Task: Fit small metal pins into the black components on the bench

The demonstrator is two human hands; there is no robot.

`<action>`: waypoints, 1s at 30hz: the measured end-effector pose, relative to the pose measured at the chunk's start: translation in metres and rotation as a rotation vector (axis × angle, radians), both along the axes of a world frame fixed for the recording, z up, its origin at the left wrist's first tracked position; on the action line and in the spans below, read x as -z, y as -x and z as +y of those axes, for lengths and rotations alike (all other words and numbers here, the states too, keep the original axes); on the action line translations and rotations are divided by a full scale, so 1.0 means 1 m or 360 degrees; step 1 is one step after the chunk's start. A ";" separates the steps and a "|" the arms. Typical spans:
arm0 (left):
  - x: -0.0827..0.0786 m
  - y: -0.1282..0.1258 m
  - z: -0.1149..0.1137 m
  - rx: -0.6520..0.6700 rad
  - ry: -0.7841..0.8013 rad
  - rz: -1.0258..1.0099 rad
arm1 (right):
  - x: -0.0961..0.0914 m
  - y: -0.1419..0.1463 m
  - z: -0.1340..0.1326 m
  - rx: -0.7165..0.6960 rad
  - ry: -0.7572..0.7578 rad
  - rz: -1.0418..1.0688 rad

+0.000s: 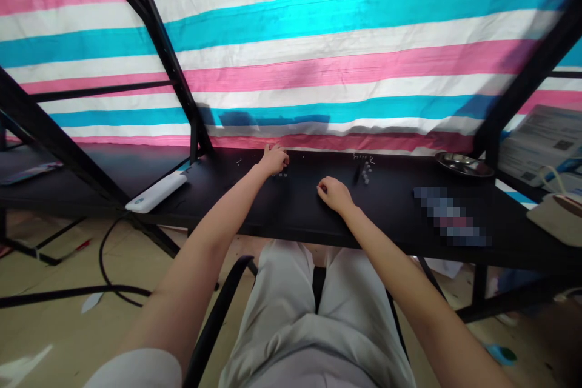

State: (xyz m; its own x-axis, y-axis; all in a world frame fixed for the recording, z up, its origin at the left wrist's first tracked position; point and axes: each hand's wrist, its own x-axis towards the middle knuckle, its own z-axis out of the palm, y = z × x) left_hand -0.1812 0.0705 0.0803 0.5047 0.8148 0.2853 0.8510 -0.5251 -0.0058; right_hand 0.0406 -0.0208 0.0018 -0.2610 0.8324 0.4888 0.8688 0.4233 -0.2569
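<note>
My left hand (274, 159) rests at the back of the black table (300, 212), fingers curled over a few tiny pale parts (280, 175) lying on the top. What it holds, if anything, is hidden. My right hand (333, 192) lies nearer the table's middle with its fingers bent down against the surface. A little cluster of small clear pieces and a dark stick-like thing (364, 171) sits just right of that hand, apart from it.
A white power bank (156, 193) lies at the table's left edge. A metal dish (462, 163) stands at the right rear, with a white box (543, 144) and pale device beyond. Black frame struts cross left and right; a striped tarp hangs behind. Cables lie on the floor.
</note>
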 end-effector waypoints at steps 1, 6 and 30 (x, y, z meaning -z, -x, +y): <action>0.000 0.001 0.000 -0.0003 -0.0005 0.0003 | 0.000 0.000 0.000 0.0005 0.0003 -0.0006; 0.000 0.002 0.001 -0.0017 -0.0039 0.0035 | 0.000 0.000 0.000 0.0021 -0.0012 -0.0010; 0.001 0.001 -0.002 -0.0125 0.0031 0.0017 | -0.001 0.000 -0.001 0.0057 -0.0004 0.0023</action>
State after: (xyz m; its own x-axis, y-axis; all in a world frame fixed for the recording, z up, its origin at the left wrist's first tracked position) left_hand -0.1823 0.0688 0.0791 0.4423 0.8573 0.2636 0.8894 -0.4571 -0.0056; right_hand 0.0405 -0.0218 0.0024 -0.2239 0.8399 0.4944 0.8796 0.3926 -0.2686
